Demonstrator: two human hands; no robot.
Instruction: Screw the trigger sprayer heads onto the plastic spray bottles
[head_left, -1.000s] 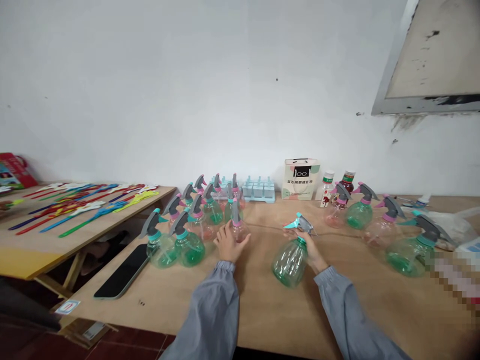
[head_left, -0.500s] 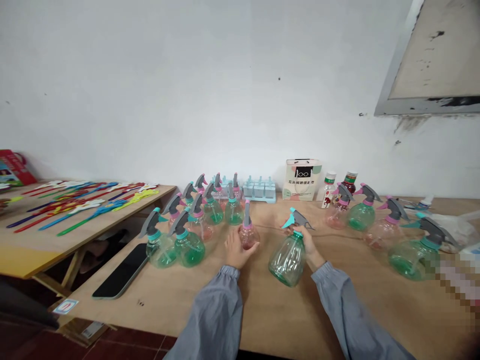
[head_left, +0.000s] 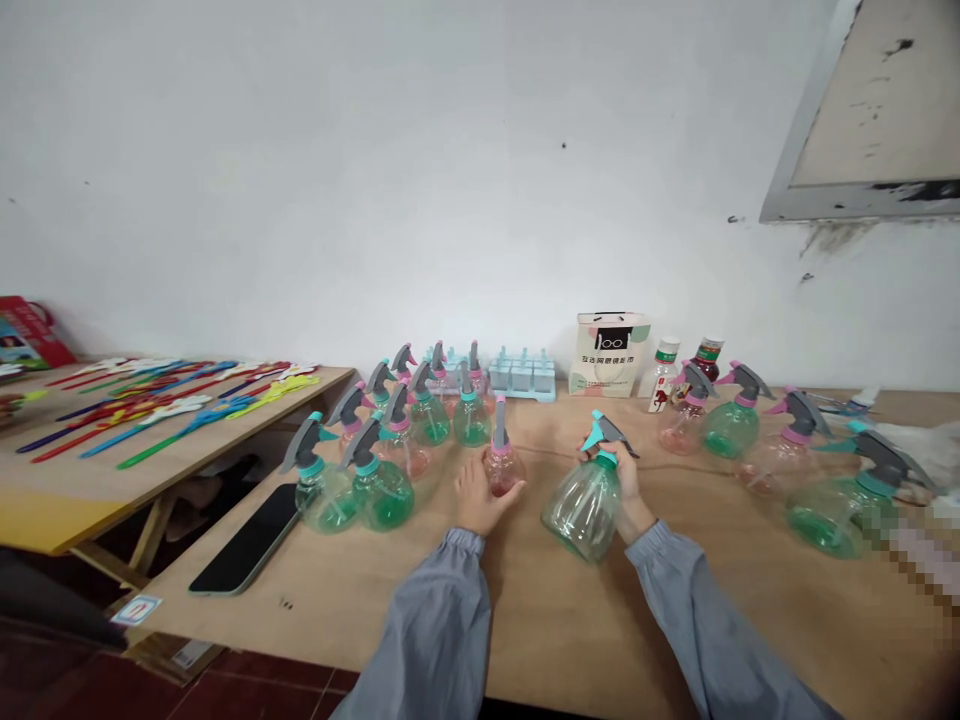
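Observation:
My left hand [head_left: 478, 497] is curled around the left and near side of a pink spray bottle [head_left: 506, 468] with a grey trigger head, which stands upright on the table. In my right hand [head_left: 632, 488] is a clear green spray bottle [head_left: 583, 508], gripped at the neck and tilted, its grey and turquoise trigger head [head_left: 609, 433] up by my fingers. No coloured liquid can be made out inside it. Left of my hands stand several pink and green spray bottles, among them a green one [head_left: 384, 495] with a turquoise collar.
On the right are several more spray bottles, such as a green one [head_left: 730, 428]. A paper bag [head_left: 609, 355] and light-blue moulds [head_left: 523, 376] stand by the wall. A black phone [head_left: 246, 540] lies front left. The side table [head_left: 82, 490] holds colourful flat strips [head_left: 180, 425].
The view has shifted slightly. My right hand has brought the green spray bottle up a little and still grips its neck. My left hand stays at the pink bottle.

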